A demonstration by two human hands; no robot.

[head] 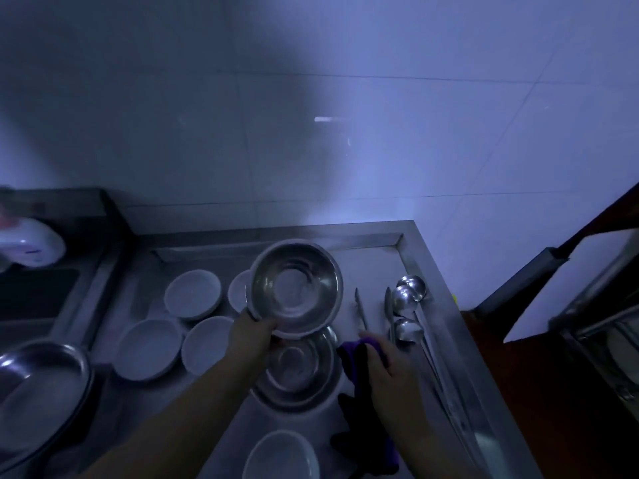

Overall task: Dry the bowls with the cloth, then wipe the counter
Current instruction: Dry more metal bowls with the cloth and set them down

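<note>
My left hand (pixel 254 329) grips the near rim of a steel bowl (pixel 296 285) and holds it up above the steel counter (pixel 371 267), its inside facing me. Under it a second steel bowl (pixel 297 369) sits on the counter. My right hand (pixel 383 361) holds a purple cloth (pixel 352 361) just right of that lower bowl; the cloth hangs down toward the counter's front. Several white bowls (pixel 193 294) stand to the left, and another white bowl (pixel 281 456) sits near the front edge.
Ladles (pixel 409 293) and long utensils lie along the counter's right side. A large steel basin (pixel 38 385) sits at the left front. A white bottle (pixel 29 247) stands by the dark sink at far left. A tiled wall rises behind; a dark wooden cabinet (pixel 553 375) stands at right.
</note>
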